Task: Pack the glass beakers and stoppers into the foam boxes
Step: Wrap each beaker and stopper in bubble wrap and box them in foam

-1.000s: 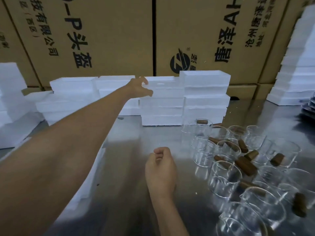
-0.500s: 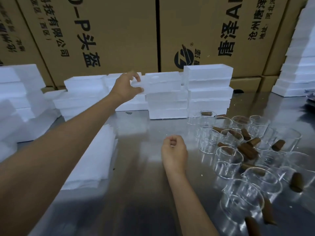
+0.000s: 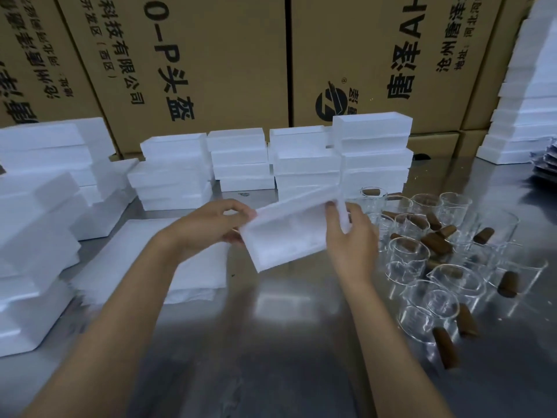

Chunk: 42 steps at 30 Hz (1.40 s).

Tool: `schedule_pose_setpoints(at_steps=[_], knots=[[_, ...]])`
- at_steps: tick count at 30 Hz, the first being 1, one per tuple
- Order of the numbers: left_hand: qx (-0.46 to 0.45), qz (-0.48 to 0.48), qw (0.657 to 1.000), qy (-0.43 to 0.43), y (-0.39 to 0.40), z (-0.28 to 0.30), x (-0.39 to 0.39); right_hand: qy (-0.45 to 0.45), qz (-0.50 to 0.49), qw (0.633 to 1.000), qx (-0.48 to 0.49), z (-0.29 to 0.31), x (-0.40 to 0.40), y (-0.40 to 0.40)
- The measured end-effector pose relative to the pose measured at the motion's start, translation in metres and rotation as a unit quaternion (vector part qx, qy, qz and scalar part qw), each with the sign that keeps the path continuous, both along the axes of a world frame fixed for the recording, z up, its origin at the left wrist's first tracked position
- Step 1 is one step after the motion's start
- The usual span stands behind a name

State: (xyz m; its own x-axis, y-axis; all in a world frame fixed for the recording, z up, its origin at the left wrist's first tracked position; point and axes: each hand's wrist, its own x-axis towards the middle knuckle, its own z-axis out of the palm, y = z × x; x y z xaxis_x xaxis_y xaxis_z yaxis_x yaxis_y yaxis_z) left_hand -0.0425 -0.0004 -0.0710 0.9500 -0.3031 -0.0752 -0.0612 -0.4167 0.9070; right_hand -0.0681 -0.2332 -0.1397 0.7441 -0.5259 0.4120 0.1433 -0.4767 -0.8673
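Note:
A white foam box [image 3: 286,236] is held tilted above the steel table [image 3: 286,342], its hollow facing me. My left hand [image 3: 211,226] grips its left end. My right hand [image 3: 351,233] grips the right end, where a thin foam lid [image 3: 301,200] is lifting off. Several clear glass beakers [image 3: 408,257] stand clustered on the right of the table. Brown stoppers [image 3: 437,242] lie among and inside them, and another stopper [image 3: 446,348] lies near the front.
Stacks of white foam boxes [image 3: 373,152] line the back of the table and fill the left side [image 3: 36,224]. A flat foam sheet [image 3: 144,260] lies under my left forearm. Cardboard cartons [image 3: 196,61] form a wall behind. More foam is stacked at the far right [image 3: 524,110].
My left hand has pulled a foam box from the back stack toward me. My right hand has risen from the table and taken hold of the box's right end.

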Motion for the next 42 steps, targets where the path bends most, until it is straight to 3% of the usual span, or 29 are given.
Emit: schedule_pose_setpoints(at_steps=[3,7,13,15,18,22,25,28,31,34,38,42], knots=[[-0.098,0.095,0.991,0.01,-0.014,-0.022,-0.01,0.116,-0.056,0.989,-0.079,0.0,-0.004,-0.011],[-0.025,0.159,0.987,-0.018,-0.033,-0.058,-0.013,0.216,-0.048,0.968,-0.114,-0.002,-0.006,-0.012],[0.109,0.208,0.965,-0.113,-0.047,-0.075,-0.01,0.084,-0.123,0.973,-0.176,0.002,-0.006,-0.015],[0.109,0.212,0.96,-0.149,-0.049,-0.074,-0.016,0.119,-0.095,0.971,-0.185,0.001,-0.004,-0.023],[0.08,0.184,0.942,-0.268,-0.057,-0.067,-0.028,0.191,-0.053,0.957,-0.211,-0.004,0.0,-0.027],[0.14,0.234,0.892,-0.36,-0.045,-0.055,-0.031,0.165,-0.029,0.96,-0.224,-0.003,0.002,-0.026],[0.236,0.31,0.86,-0.328,-0.018,-0.053,-0.027,0.124,0.036,0.974,-0.185,-0.004,0.001,-0.021],[0.262,0.347,0.868,-0.241,0.01,-0.055,-0.021,0.089,0.055,0.983,-0.154,-0.003,0.002,-0.016],[0.296,0.327,0.882,-0.164,0.026,-0.057,-0.018,0.134,0.037,0.976,-0.165,-0.006,0.004,-0.02],[0.307,0.322,0.881,-0.163,0.027,-0.06,-0.017,0.196,0.017,0.97,-0.14,-0.011,0.008,-0.025],[0.262,0.332,0.886,-0.192,0.026,-0.059,-0.017,0.225,0.009,0.971,-0.079,-0.014,0.01,-0.03],[0.127,0.322,0.914,-0.209,0.023,-0.05,-0.017,0.246,0.028,0.964,-0.1,-0.011,0.01,-0.03]])
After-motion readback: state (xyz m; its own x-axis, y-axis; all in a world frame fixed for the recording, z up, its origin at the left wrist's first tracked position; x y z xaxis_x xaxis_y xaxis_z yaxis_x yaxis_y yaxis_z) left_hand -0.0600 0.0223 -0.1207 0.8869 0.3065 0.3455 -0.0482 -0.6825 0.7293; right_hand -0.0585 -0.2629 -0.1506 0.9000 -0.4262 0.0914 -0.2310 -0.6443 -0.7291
